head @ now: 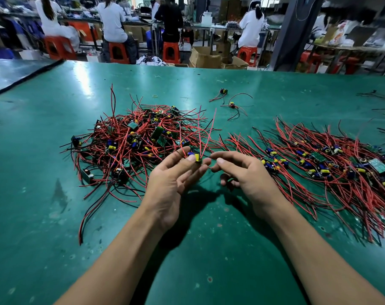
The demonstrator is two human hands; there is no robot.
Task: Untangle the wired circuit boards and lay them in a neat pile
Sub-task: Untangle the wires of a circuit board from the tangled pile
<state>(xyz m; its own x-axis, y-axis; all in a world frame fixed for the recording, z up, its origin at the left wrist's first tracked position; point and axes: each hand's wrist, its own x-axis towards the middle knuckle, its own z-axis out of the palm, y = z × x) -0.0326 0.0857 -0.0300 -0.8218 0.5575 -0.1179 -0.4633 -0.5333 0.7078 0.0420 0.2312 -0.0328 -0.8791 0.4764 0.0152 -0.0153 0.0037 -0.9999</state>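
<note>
A wired circuit board [196,159] is pinched between thumb and fingertips of the left hand [171,183], raised just off the tangled heap [132,139] at mid-table [55,216], apparently so its red leads can be drawn free. The right hand [246,175] is held beside it, fingers loosely curled; whether anything is gripped cannot be told. The sorted pile [330,166] is cut off towards the right edge.

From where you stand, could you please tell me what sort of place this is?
Probably an electronics assembly workshop: wired circuit boards heaped on a green bench, workers on red stools behind.
</note>
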